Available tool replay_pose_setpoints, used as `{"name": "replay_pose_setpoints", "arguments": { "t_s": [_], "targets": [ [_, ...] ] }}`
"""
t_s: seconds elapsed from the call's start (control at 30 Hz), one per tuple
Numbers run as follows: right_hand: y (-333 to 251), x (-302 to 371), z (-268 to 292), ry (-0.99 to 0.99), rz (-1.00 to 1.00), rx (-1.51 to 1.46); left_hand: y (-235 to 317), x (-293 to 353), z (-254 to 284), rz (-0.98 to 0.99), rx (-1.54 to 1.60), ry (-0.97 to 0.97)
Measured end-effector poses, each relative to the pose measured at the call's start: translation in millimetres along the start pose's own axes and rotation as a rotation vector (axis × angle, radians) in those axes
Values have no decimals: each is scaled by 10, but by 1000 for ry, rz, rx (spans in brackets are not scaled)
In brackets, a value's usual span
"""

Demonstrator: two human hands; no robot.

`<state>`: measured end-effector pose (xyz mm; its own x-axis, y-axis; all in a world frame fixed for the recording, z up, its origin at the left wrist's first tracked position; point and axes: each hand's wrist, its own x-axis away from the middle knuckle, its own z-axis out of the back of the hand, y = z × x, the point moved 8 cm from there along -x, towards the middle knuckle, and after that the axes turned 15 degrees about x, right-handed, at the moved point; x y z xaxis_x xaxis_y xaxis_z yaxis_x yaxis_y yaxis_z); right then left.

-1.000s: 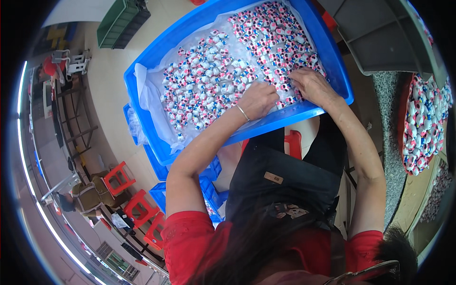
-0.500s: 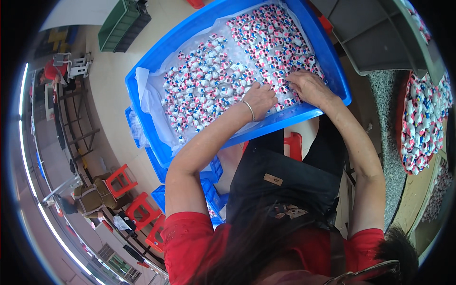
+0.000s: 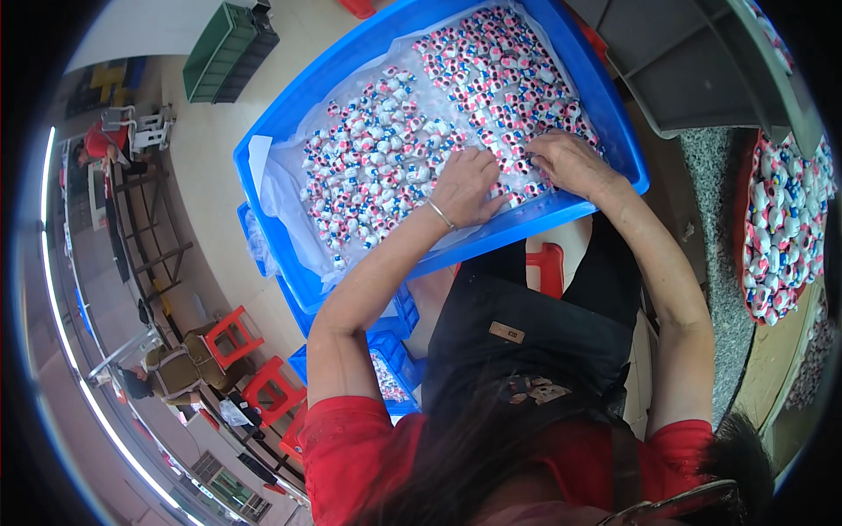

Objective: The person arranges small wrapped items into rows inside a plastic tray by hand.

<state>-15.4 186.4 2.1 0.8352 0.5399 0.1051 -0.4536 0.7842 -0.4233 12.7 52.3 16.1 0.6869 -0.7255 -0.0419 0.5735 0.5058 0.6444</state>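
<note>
Figurines point(image 3: 491, 79) lie in a smooth blue plastic tub point(image 3: 553, 215) on crinkled white sheeting point(image 3: 279, 195), each small and rounded. Rightward juts a grey bin point(image 3: 693, 70). My curled left hand point(image 3: 467, 186) and bunched right hand point(image 3: 572, 164) cover some; pinching, I cannot tell.

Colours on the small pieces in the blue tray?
The small pieces are mainly white with pink, blue and dark patches; best seen in the head view.
</note>
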Motion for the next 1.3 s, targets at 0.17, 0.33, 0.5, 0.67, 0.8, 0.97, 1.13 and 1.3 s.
{"name": "replay_pose_setpoints", "arguments": {
  "t_s": [0.17,0.33,0.5,0.67,0.8,0.97,1.13,1.3],
  "targets": [
    [-20,13,52,-7,-20,5,-63,-29,-116,-23,-40,87],
    [-39,28,78,-5,-47,-23,-184,188,42,7,87,188],
    [-37,12,126,21,-63,-67,-28,309,104,-90,7,90],
    [-49,-12,129,-3,-67,-46,126,306,-196,-200,-186,-189],
    [1,8,92,5,-110,-53,104,265,-335,-223,-227,-221],
    [0,-2,136,8,-119,-61,98,171,-82,-150,-203,-66],
    [8,-32,132,2,-116,-61,-4,219,-86,-128,-202,-36],
    [4,-32,124,10,-103,-67,-66,165,25,-46,-220,50]
  ]
}}
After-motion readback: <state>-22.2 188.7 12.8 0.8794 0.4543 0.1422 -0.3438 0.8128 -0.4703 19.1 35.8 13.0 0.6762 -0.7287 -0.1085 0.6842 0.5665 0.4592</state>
